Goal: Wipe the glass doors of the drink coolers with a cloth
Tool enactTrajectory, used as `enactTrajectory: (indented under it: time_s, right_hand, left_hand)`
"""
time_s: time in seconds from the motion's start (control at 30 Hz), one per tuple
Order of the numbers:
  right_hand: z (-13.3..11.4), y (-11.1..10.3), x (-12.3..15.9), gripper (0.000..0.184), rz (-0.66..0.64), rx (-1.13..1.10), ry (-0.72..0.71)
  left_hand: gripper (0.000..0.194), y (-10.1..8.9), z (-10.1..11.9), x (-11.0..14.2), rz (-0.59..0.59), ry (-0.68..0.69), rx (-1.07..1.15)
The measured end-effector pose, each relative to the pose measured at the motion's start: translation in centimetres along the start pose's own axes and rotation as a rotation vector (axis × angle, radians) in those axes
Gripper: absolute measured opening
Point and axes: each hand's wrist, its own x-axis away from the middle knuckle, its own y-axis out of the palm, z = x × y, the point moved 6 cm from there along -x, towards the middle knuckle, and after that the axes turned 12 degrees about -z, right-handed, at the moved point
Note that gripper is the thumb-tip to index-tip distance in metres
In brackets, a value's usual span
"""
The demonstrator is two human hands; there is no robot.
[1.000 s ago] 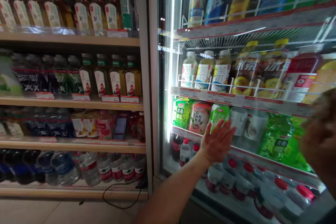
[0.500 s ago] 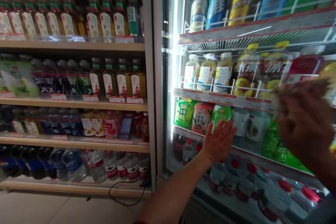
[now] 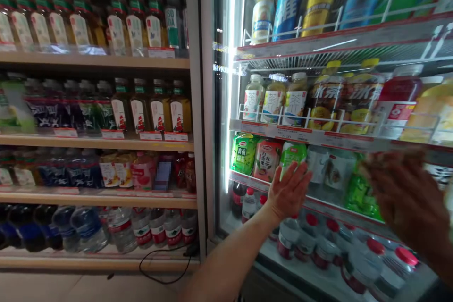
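My left hand (image 3: 288, 191) is stretched forward with its fingers extended, palm toward the glass door (image 3: 221, 151) of a lit drinks fridge. It appears to rest flat on the glass, in front of a green carton-like bottle (image 3: 293, 153) and a red tea bottle (image 3: 267, 158). On the right, my right hand (image 3: 406, 193) is raised before the same glass and smeared by motion. Along its fingertips runs a crumpled, brownish cloth-like thing (image 3: 412, 156), too blurred to name surely. Green bottles (image 3: 363, 193) stand behind that hand.
Fridge shelves hold cans (image 3: 320, 2), tea bottles (image 3: 295, 99) and red-capped water bottles (image 3: 325, 240). A grey door post (image 3: 201, 104) separates them from wooden shelves (image 3: 95, 139) full of bottles on the left. A black cable (image 3: 155, 278) loops on the floor.
My right hand has moved down and slightly left across the glass. My left hand keeps its place before the same bottles. The whole view has shifted a little.
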Motion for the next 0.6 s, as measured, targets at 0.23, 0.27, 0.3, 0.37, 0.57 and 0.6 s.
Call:
enactTrajectory:
  time_s: [0.23, 0.27, 0.3, 0.37, 0.57, 0.6]
  right_hand:
    - [4.1, -2.3, -3.5, 0.042, -0.010, 0.243, 0.039]
    - [5.1, -2.7, -3.3, 0.043, 0.005, 0.264, 0.024]
    - [5.6, -3.0, -2.4, 0.046, 0.014, 0.273, -0.001]
    - [5.4, -2.8, 1.3, 0.055, -0.009, 0.263, -0.057]
    - [2.1, -0.8, 16.0, 0.060, -0.309, 0.295, -0.019]
    - [2.4, -1.0, 16.3, 0.059, -0.327, 0.305, -0.025]
  left_hand:
    - [0.048, 0.3, -0.1, -0.2, 0.014, -0.002, 0.125]
    - [0.050, 0.4, -0.1, -0.2, 0.011, -0.002, 0.140]
    - [0.052, 0.5, 0.0, -0.2, 0.006, -0.006, 0.151]
    - [0.056, 0.6, 0.2, -0.1, -0.005, -0.020, 0.165]
    - [0.064, 0.9, 2.0, 2.0, -0.115, -0.035, 0.192]
    - [0.065, 0.9, 2.3, 2.3, -0.131, -0.024, 0.191]
